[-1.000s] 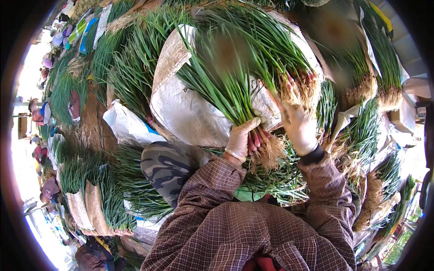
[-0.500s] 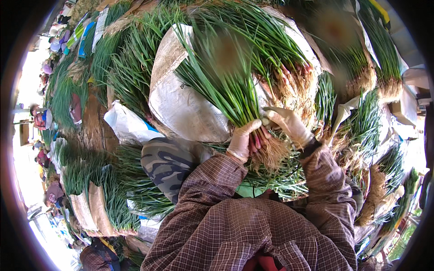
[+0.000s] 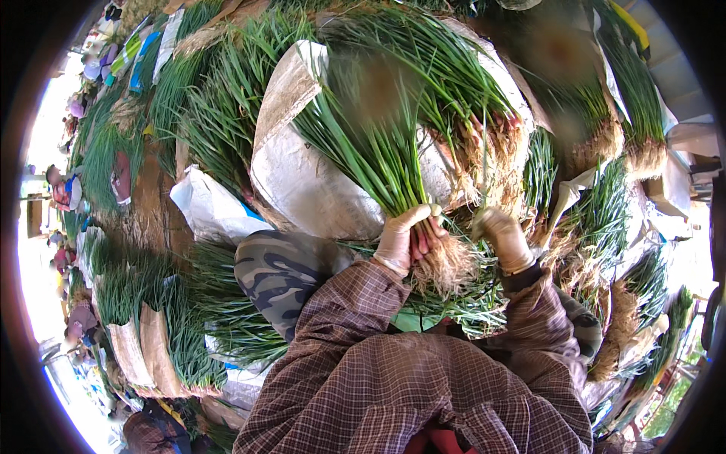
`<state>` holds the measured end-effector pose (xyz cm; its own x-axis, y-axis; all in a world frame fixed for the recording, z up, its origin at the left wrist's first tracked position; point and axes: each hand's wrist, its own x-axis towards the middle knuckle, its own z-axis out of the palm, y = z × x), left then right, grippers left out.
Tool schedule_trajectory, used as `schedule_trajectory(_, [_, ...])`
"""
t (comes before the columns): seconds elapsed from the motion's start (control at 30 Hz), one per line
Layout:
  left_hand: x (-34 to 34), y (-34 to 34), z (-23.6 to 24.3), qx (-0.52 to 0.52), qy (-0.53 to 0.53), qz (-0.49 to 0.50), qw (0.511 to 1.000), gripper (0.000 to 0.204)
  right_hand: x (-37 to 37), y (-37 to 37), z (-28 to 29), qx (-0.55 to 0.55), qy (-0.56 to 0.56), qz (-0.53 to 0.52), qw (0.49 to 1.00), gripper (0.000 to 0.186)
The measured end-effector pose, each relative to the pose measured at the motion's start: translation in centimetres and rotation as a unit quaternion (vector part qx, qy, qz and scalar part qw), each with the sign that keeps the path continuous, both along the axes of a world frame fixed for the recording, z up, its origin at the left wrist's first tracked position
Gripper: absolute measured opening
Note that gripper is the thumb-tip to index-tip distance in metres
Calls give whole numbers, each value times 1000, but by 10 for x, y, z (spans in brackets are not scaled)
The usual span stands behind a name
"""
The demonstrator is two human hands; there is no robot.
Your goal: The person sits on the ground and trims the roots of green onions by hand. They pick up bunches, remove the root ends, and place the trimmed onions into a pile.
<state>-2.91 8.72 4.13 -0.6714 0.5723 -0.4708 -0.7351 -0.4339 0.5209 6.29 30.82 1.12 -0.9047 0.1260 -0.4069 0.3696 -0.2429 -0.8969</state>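
My left hand (image 3: 398, 240), in a pale glove, is wrapped round a bunch of spring onions (image 3: 393, 170) just above their reddish bulbs. Their green leaves fan up and away over a white sack, and the pale, stringy roots (image 3: 448, 266) hang out to the right of my fist. My right hand (image 3: 505, 236), gloved too, is apart from the bunch, to the right of its roots. Its fingers are curled closed, and what they hold, if anything, cannot be made out.
Beyond my hands a white sack (image 3: 302, 185) bears a pile of spring onions with roots (image 3: 499, 155) facing me. More bunches (image 3: 162, 325) lie at left and right. A white plastic sheet (image 3: 208, 204) lies left of the sack, above my camouflage-clad knee (image 3: 283, 276). Loose leaves are strewn below my hands.
My right hand has drawn away from the bunch, right and toward me, and its fingers have curled in. My left hand keeps its grip on the spring onions, nearly in place.
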Motion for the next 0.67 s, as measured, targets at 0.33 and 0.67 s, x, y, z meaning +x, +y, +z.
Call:
schedule_trajectory(0.33, [-10,-6,25,297,19,16,955,36,-112,28,17,557,158,-58,813,35])
schedule_trajectory(0.67, [-8,-8,11,80,8,3,997,38,-72,-16,35,634,73,38,769,24])
